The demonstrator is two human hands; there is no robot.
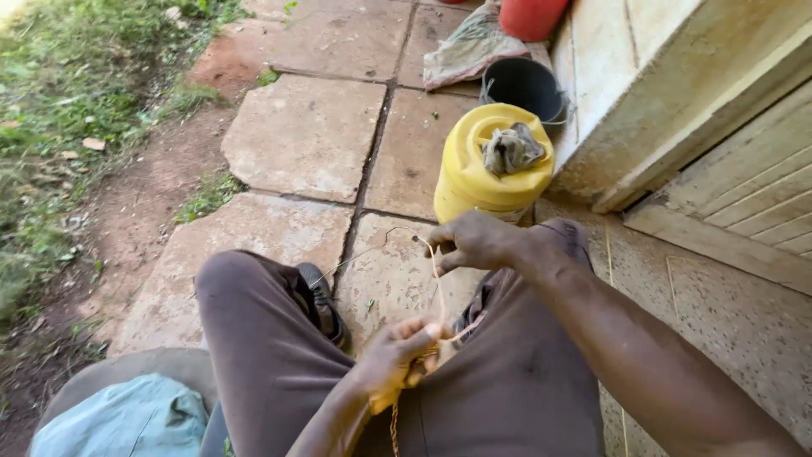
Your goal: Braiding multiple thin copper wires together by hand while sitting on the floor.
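— What are the hands doing?

— The left hand (pixel 397 360), low at about six o'clock between the knees, is clenched on a thin tan strand (pixel 437 283), thumb pressed over the gathered fibres. Below that fist a twisted cord (pixel 393 432) hangs down toward the bottom edge.

— And the right?

— The right hand (pixel 478 241) sits just above, at about twelve o'clock from the left, fingers curled and pinching the upper end of the same strand. The strand runs taut between the two hands, and a fine loose end arcs off toward ten o'clock over the paving.

— What lies around them?

— Both hands hover over the person's lap, in brown trousers (pixel 516 381). A black shoe (pixel 321 300) rests on the stone slabs (pixel 304 135) at about nine o'clock from the hands. At one o'clock, just past the right hand, stands a yellow jerrycan (pixel 474 178) with a crumpled grey rag (pixel 510 150) on top. Beyond it, a dark bucket (pixel 524 85), a sack (pixel 469 46) and a red container (pixel 531 15). A pale wall (pixel 677 93) fills two o'clock; grass (pixel 59 101) fills ten o'clock. A light blue cloth (pixel 127 419) lies at eight o'clock.
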